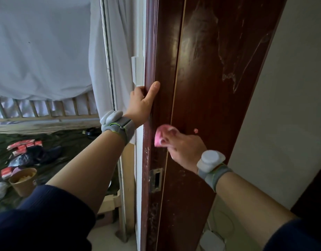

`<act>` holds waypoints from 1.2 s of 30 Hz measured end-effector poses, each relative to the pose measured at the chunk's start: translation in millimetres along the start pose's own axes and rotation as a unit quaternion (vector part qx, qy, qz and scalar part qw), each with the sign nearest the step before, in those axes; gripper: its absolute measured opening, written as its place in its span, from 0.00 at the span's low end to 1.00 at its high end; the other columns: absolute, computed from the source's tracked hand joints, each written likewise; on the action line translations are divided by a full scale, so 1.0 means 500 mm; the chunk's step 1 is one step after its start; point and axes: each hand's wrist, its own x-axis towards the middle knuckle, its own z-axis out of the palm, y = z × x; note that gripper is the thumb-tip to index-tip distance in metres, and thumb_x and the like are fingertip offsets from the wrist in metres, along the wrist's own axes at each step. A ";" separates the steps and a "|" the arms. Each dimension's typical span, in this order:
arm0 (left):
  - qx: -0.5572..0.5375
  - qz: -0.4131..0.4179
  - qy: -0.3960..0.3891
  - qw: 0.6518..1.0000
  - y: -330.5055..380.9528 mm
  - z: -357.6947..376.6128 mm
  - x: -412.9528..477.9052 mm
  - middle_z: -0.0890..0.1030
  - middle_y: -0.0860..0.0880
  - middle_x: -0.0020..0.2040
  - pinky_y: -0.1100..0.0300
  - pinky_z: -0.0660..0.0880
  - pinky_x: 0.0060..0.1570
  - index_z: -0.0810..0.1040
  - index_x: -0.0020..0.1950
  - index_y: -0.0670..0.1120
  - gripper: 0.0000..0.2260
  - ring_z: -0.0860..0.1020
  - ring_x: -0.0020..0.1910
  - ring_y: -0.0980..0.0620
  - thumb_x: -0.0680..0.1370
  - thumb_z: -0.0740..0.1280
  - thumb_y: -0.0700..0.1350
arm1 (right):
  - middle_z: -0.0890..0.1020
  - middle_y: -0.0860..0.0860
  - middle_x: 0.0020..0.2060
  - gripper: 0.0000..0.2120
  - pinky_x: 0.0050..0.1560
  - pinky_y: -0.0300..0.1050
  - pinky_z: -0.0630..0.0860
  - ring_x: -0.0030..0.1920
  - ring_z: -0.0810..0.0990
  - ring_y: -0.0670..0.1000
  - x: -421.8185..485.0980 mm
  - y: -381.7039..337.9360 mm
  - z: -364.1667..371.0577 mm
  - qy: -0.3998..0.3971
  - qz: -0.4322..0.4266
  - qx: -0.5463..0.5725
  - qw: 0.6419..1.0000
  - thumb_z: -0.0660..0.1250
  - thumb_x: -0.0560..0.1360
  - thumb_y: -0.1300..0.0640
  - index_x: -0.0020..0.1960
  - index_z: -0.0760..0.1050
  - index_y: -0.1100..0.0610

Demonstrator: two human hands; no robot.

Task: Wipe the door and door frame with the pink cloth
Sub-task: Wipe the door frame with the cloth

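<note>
A dark red-brown wooden door frame (pixel 206 73) runs up the middle of the head view, streaked with dried smears near its top right. My left hand (pixel 141 104) grips the frame's left edge (pixel 150 51), thumb lying flat on the wood and fingers wrapped behind it. My right hand (pixel 183 149) presses a bunched pink cloth (pixel 160 137) against the frame, just right of that edge and above the metal strike plate (pixel 156 180). Both wrists wear grey bands with white devices.
A white switch box (pixel 137 71) sits on the white wall left of the frame. Further left are a white sheet (pixel 44 48) over a wooden rail, a paper cup (pixel 24 182), red packets (pixel 25 145) and dark clothes on the floor. A cream wall (pixel 291 105) lies right.
</note>
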 end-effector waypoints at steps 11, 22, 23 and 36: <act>0.016 0.009 0.048 0.999 -0.001 0.017 -0.007 0.72 0.43 0.57 0.53 0.66 0.64 0.71 0.59 0.42 0.23 0.71 0.58 0.46 0.79 0.58 0.61 | 0.83 0.56 0.36 0.21 0.24 0.47 0.75 0.24 0.78 0.58 0.014 -0.001 -0.011 0.026 0.034 -0.050 0.998 0.65 0.69 0.59 0.62 0.75 0.60; 0.020 0.012 0.054 0.998 0.001 0.018 -0.008 0.72 0.45 0.58 0.56 0.65 0.63 0.71 0.60 0.43 0.23 0.71 0.59 0.47 0.79 0.58 0.61 | 0.81 0.51 0.29 0.18 0.24 0.42 0.73 0.24 0.78 0.54 0.004 -0.011 -0.029 0.037 0.015 0.020 0.999 0.64 0.67 0.60 0.56 0.79 0.53; 0.021 0.013 0.057 0.998 -0.001 0.019 -0.007 0.72 0.45 0.58 0.56 0.65 0.63 0.71 0.60 0.43 0.23 0.71 0.59 0.47 0.79 0.58 0.61 | 0.81 0.52 0.30 0.19 0.24 0.43 0.74 0.25 0.78 0.56 0.007 -0.006 -0.022 0.068 0.041 0.016 0.997 0.62 0.69 0.59 0.58 0.78 0.54; 0.022 0.035 0.067 0.997 -0.005 0.024 -0.002 0.73 0.45 0.54 0.52 0.69 0.61 0.72 0.56 0.44 0.33 0.73 0.56 0.46 0.70 0.54 0.71 | 0.79 0.51 0.31 0.21 0.26 0.39 0.71 0.26 0.75 0.51 -0.004 -0.021 0.015 0.088 0.060 0.088 0.990 0.63 0.69 0.60 0.61 0.78 0.52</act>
